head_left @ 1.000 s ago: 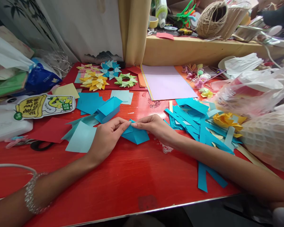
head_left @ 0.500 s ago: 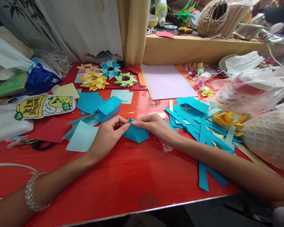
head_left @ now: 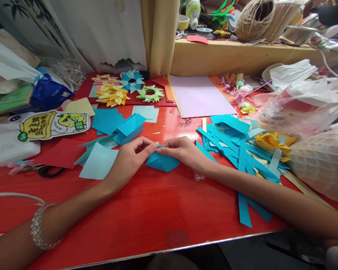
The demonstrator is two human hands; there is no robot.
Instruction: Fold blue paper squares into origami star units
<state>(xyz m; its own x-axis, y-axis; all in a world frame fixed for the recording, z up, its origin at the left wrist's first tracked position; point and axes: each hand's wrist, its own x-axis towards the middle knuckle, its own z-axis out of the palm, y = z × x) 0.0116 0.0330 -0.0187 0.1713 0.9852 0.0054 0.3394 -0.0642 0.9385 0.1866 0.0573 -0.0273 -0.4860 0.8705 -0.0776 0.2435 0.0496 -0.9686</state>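
A small folded sheet of blue paper (head_left: pixel 163 162) is pinched between both hands above the red table (head_left: pixel 146 213). My left hand (head_left: pixel 133 157) grips its top edge with thumb and forefinger. On the other side, the fingers of my right hand (head_left: pixel 184 152) press the same edge, fingertips almost touching the left thumb. The fingers partly cover the upper fold. Left of the hands lie folded blue papers (head_left: pixel 131 127) and a pale blue square sheet (head_left: pixel 100 162). Blue paper strips (head_left: pixel 242 161) are heaped near my right forearm.
Folded paper rings (head_left: pixel 150 93) and a lilac paper stack (head_left: pixel 199 95) lie at the back. Scissors (head_left: pixel 50 171), red paper (head_left: pixel 63 153) and a lemon-printed packet (head_left: pixel 56 125) are on the left. Plastic bags (head_left: pixel 307 108) crowd the right, below a shelf with twine (head_left: pixel 253 22).
My fingers have shifted slightly along the top edge of the blue paper, and its lower flap sits a little differently. The view has moved very slightly; other things stay put.
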